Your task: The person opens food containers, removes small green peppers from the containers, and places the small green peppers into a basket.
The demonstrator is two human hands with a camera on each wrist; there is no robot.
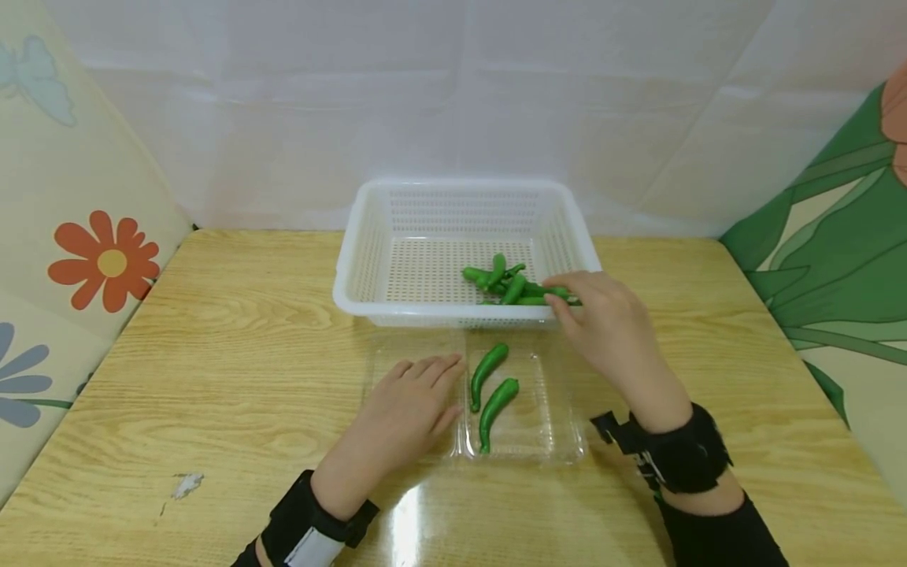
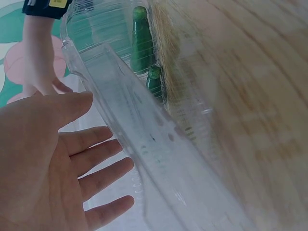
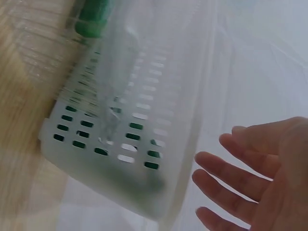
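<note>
My right hand (image 1: 605,319) reaches over the front right rim of the white basket (image 1: 354,307). Its thumb and forefinger are spread around the end of the green peppers (image 1: 513,287) heaped inside. In the right wrist view the fingers (image 3: 231,185) are loosely bent and grip nothing. A clear plastic box (image 1: 527,449) lies open in front of the basket, with two curved green peppers, one (image 1: 489,374) behind the other (image 1: 498,409), in its right half. Over the box's left half lies my left hand (image 1: 407,405), fingers extended near the central fold. The left wrist view shows its fingertips along the clear lid (image 2: 139,139).
All of this stands on a wooden table (image 1: 248,354). A white sheet (image 1: 453,94) hangs behind the basket. Printed panels with a red flower (image 1: 106,260) and green leaves (image 1: 843,260) flank the table. Its surface has a worn patch (image 1: 187,484) at the front left.
</note>
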